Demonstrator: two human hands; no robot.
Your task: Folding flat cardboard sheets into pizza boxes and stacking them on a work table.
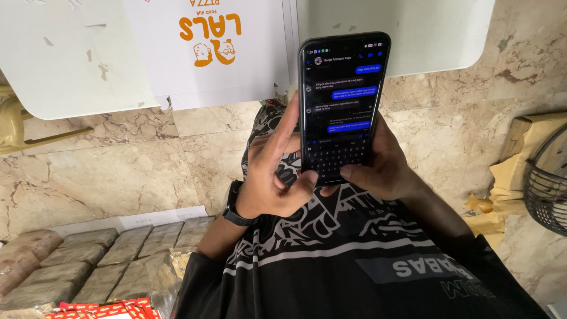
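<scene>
While I stand over the marble floor [147,171], the items read as follows.

Item one: smartphone [342,106], dark, upright, held in front of my chest, screen lit with a chat view and an on-screen keyboard at its near end.

Item two: left hand [274,177], curled about the phone's left edge, thumb bent across onto the keyboard; black wristband [235,207] on that wrist.

Item three: right hand [384,168], closed around the phone's right edge and back, thumb tip on the lower keys. Both hands grip the phone; neither is open.

Item four: white table [77,65], far side, paint chipped, with a white flat box [207,53] bearing an orange logo resting on it.

Item five: wrapped brown blocks [106,260], stacked in rows, near left, with red packets [106,310] at the near edge.

Item six: wire fan guard [546,183] and brown paper [508,171], right.

Handling note, as I judge it: typing goes best with the fingers bracing the back firmly, thumbs doing short light taps, and the phone kept close in above my black printed shirt [354,260], away from the hard floor.
</scene>
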